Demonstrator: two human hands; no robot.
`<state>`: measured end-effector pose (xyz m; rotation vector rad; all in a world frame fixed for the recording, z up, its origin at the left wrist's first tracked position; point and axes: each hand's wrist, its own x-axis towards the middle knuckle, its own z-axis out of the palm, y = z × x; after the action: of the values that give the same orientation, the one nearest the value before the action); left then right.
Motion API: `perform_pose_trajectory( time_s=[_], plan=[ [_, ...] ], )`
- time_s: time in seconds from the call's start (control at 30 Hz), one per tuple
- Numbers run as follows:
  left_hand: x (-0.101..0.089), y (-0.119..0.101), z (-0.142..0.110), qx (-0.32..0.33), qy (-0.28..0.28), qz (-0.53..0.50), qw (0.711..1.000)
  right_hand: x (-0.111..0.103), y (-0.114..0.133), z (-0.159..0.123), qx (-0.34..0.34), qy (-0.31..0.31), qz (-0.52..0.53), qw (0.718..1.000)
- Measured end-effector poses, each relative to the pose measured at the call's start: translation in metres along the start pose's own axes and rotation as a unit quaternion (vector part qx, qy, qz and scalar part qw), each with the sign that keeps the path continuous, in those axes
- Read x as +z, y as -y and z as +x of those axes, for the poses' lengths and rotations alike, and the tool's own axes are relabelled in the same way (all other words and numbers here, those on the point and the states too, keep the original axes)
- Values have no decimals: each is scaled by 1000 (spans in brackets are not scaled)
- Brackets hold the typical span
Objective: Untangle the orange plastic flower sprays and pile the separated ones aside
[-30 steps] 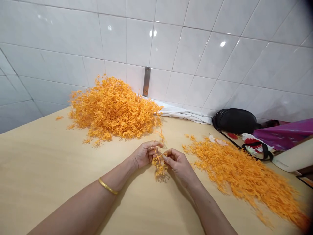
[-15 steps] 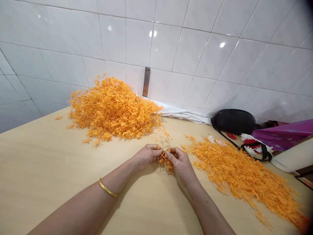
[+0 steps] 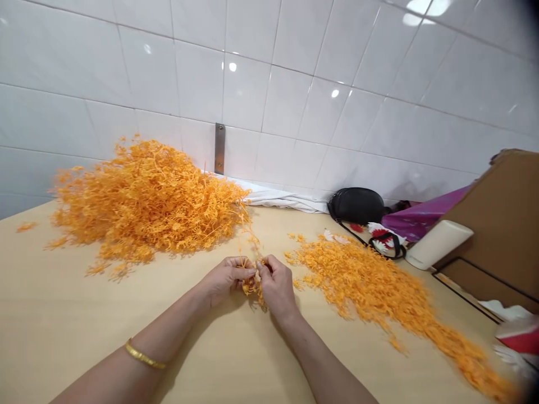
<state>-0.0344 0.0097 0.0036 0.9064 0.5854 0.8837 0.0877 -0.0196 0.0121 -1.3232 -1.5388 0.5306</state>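
My left hand (image 3: 229, 276) and my right hand (image 3: 278, 286) meet over the middle of the table, fingertips almost touching. Between them is a small orange plastic flower sprig (image 3: 251, 286), pinched by the fingers of both hands; a thin stem rises from it. Part of the sprig is hidden behind my fingers. Beyond my left hand rises a tall heap of orange plastic sprigs (image 3: 155, 196). To the right of my right hand spreads a flatter pile of small orange pieces (image 3: 370, 280).
Along the tiled wall lies a white cloth (image 3: 278, 197). Behind the right pile are a black bag (image 3: 357, 205), a purple bag (image 3: 421, 216), a cream cylinder (image 3: 440, 245) and a brown cardboard box (image 3: 501, 224). Red and white flowers (image 3: 381, 238) sit beside the bag strap.
The view has turned to the right, so the piles and hands appear further left and the cardboard box shows. Both hands stay on the sprig, my right fingers now closer to the left.
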Motion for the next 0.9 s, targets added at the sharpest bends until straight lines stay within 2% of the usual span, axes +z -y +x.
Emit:
perform_pose_trajectory(
  time_s=[0.13, 0.2, 0.27, 0.33, 0.43, 0.53, 0.57, 0.63, 0.7, 0.77, 0.8, 0.83, 0.9],
  plan=[
    [0, -3, -2, -16, -7, -41, 999, 9, 4, 3, 0, -36, 17, 999],
    [2, -4, -6, -22, 5, -50, 998, 5, -1, 11, 52, -74, 67, 994],
    [5, -4, -11, -34, 33, -57, 997, -7, -11, 21, 136, -136, 122, 974],
    [7, -3, -13, -36, 32, -62, 997, -24, -21, 31, 168, -174, 135, 961],
    [6, 0, -11, -7, -27, -69, 997, -45, -32, 38, 129, -176, 64, 974],
    [3, 3, -5, 11, -56, -68, 996, -51, -36, 35, 78, -149, -139, 976],
    [3, 4, -4, 18, -62, -65, 996, -50, -37, 34, 74, -127, -222, 964],
    [4, 4, -4, 31, -75, -57, 995, -47, -39, 30, 73, -66, -383, 918],
    [7, 4, -4, 42, -88, -56, 994, -45, -40, 27, 80, -33, -472, 877],
    [9, 4, -4, 42, -101, -66, 992, -46, -38, 25, 71, -58, -507, 857],
    [10, 3, -4, 40, -108, -73, 991, -46, -37, 26, 57, -86, -505, 857],
    [10, 3, -3, 40, -115, -82, 989, -47, -34, 26, 38, -112, -487, 865],
    [10, 3, -2, 41, -127, -99, 986, -47, -28, 27, -2, -126, -398, 909]
  ],
)
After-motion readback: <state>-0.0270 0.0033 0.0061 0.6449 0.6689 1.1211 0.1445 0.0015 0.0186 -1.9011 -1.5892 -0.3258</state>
